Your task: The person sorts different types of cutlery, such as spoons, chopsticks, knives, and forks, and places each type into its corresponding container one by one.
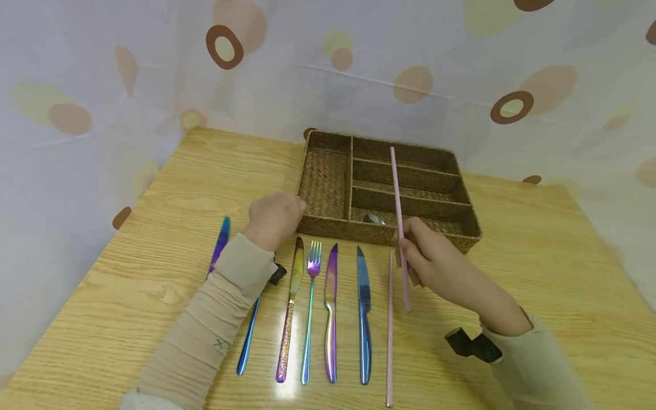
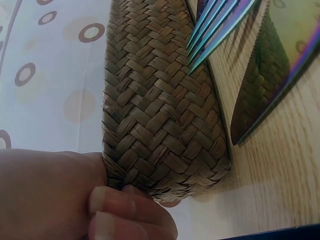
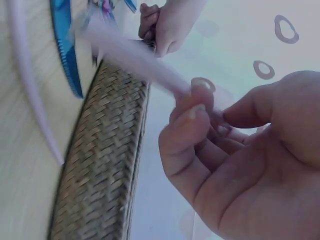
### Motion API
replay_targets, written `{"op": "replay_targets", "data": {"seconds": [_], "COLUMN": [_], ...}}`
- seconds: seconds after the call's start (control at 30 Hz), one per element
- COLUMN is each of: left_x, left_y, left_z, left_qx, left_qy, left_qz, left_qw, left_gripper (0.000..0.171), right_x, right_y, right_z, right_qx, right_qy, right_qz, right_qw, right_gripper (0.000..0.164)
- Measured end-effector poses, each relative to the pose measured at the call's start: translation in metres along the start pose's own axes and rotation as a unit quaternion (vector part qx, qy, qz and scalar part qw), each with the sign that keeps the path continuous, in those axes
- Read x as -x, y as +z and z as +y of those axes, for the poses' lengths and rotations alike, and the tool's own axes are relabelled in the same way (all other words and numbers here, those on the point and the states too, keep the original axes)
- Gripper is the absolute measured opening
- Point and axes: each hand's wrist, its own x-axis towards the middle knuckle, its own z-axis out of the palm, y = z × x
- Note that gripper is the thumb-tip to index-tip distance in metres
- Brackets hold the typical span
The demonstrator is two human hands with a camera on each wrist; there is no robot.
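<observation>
My right hand (image 1: 435, 259) pinches a pink chopstick (image 1: 397, 188) between thumb and fingers, over the front of the woven tray (image 1: 333, 228). The stick's far end reaches across the tray's right compartments, apart from their floor. A matching pink chopstick (image 1: 390, 336) lies on the table below that hand. At the tray's front left corner, my left hand (image 1: 277, 216) grips the edge with curled fingers (image 2: 127, 205). The right wrist view also shows the held chopstick (image 3: 135, 60), blurred.
A spoon (image 1: 374, 219) lies in the tray's front right compartment, partly hidden. On the wooden table (image 1: 538, 256) stand in a row a gold-bladed knife (image 1: 297, 267), a fork (image 1: 310, 307), a purple knife (image 1: 331, 319) and a blue knife (image 1: 364, 319). My left sleeve covers other cutlery. A patterned cloth (image 1: 359, 68) hangs behind.
</observation>
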Motion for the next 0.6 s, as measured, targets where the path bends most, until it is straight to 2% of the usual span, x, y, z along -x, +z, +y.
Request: {"op": "replay_targets", "data": {"seconds": [0.1,0.43,0.53,0.6], "left_x": [-0.001,0.0,0.001,0.0], "left_y": [0.0,0.0,-0.001,-0.001], "left_z": [0.0,0.003,0.005,0.006], "left_qx": [0.007,0.012,0.02,0.021], "left_qy": [-0.003,-0.007,-0.011,-0.011], "left_qz": [0.002,0.003,0.003,0.0], "left_qw": [1.0,0.9999,0.9997,0.9997], "left_gripper": [0.025,0.026,0.026,0.025], "right_x": [-0.012,-0.048,-0.058,-0.064], "right_y": [-0.002,-0.011,-0.012,-0.011], "right_z": [-0.005,-0.023,-0.024,-0.023], "right_qx": [0.004,0.063,0.053,0.052], "right_qy": [-0.008,-0.028,-0.038,-0.045], "right_qz": [0.001,0.003,0.01,0.02], "right_qw": [1.0,0.998,0.998,0.997], "right_gripper": [0.017,0.05,0.047,0.035]}}
